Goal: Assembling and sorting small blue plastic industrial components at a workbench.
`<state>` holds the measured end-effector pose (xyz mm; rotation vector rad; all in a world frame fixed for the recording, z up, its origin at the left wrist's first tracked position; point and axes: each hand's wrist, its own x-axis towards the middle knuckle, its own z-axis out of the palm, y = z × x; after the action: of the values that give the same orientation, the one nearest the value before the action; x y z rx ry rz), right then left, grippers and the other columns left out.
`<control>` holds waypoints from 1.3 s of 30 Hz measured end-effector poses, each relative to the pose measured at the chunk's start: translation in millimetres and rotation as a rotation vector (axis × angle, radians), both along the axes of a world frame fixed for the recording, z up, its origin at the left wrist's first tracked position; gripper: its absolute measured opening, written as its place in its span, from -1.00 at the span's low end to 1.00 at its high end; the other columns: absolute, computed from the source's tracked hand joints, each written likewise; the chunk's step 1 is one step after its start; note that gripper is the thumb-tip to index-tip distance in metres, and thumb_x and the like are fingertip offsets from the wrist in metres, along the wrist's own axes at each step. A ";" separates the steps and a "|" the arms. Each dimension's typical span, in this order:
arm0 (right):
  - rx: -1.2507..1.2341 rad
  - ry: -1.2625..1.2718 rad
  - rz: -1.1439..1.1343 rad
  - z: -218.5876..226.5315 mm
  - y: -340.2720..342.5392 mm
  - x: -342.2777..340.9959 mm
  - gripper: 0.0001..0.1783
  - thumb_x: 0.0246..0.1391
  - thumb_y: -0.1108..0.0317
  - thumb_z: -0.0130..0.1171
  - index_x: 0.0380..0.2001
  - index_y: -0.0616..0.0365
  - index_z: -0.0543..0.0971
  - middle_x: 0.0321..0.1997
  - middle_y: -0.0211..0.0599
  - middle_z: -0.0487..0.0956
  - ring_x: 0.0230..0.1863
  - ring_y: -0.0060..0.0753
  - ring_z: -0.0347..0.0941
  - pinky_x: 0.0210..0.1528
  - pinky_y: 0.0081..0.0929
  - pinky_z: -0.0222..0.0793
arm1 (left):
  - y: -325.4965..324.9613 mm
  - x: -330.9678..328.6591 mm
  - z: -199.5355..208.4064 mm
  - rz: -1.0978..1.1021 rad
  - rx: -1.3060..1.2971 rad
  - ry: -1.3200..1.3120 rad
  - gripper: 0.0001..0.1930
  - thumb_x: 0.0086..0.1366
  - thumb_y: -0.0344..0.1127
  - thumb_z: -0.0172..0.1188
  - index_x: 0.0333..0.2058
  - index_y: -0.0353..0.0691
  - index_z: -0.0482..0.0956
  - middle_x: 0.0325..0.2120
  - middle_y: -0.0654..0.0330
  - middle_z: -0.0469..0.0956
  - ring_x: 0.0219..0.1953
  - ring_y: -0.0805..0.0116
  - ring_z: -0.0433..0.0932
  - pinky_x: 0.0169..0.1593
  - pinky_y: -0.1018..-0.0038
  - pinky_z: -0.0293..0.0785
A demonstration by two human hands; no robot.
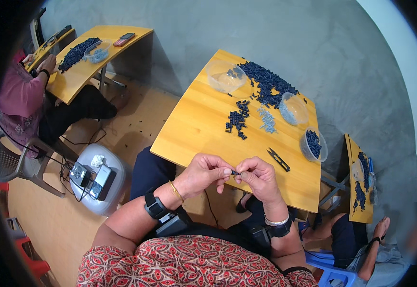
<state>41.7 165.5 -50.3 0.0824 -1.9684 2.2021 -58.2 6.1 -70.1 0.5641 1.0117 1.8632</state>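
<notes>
Over the near edge of the yellow wooden table [189, 119], my left hand [207, 173] and my right hand [259, 178] meet. Their thumbs and fingers pinch a small dark cylindrical piece [235, 172] between them; its details are too small to make out. Thread snips [279, 160] with black handles lie to the right of my right hand. Farther in are a loose cluster of dark blue small parts [237, 118] and a scatter of thin light blue pieces [267, 119]. A large heap of dark blue parts [268, 82] spreads along the far side.
Clear plastic bowls stand on the table: one at far left [216, 85], one with light blue pieces [304, 114], one with dark parts [313, 157]. People sit at similar tables on the left [117, 36] and right [359, 215]. A white stool [91, 203] with devices and cables is at left.
</notes>
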 end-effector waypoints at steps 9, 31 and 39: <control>0.349 0.209 -0.037 -5.7 -0.8 -5.6 -0.90 -0.06 0.62 0.08 -0.42 0.21 0.46 -0.43 -0.43 0.42 -0.38 -0.61 0.34 -0.31 -0.70 0.25 | 0.1 0.4 -2.9 -0.065 -0.017 -0.087 -0.89 0.16 -0.41 0.12 -0.40 -0.35 0.53 -0.61 0.21 0.48 -0.64 0.48 0.45 -0.59 0.59 0.46; 0.248 -0.104 -0.114 5.6 -3.6 5.1 -0.94 0.05 0.48 0.06 -0.41 0.24 0.43 -0.53 -0.47 0.42 -0.54 -0.69 0.33 -0.51 -0.73 0.27 | 2.4 3.9 6.9 0.059 -0.061 0.148 -0.87 0.16 -0.44 0.11 -0.35 -0.40 0.51 -0.60 0.22 0.49 -0.60 0.47 0.50 -0.49 0.56 0.52; -0.036 -0.172 -0.200 -10.9 -5.2 0.3 -0.95 0.03 0.50 0.04 -0.42 0.26 0.45 -0.53 -0.46 0.44 -0.53 -0.68 0.33 -0.49 -0.74 0.26 | 8.2 2.5 2.8 0.041 -0.081 0.083 -0.83 0.16 -0.44 0.11 -0.28 -0.39 0.50 -0.56 0.22 0.50 -0.55 0.48 0.51 -0.43 0.58 0.51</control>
<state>42.0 160.3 -61.2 -0.3051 -1.9251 2.1762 -55.8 14.3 -67.3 0.5805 1.1557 1.8389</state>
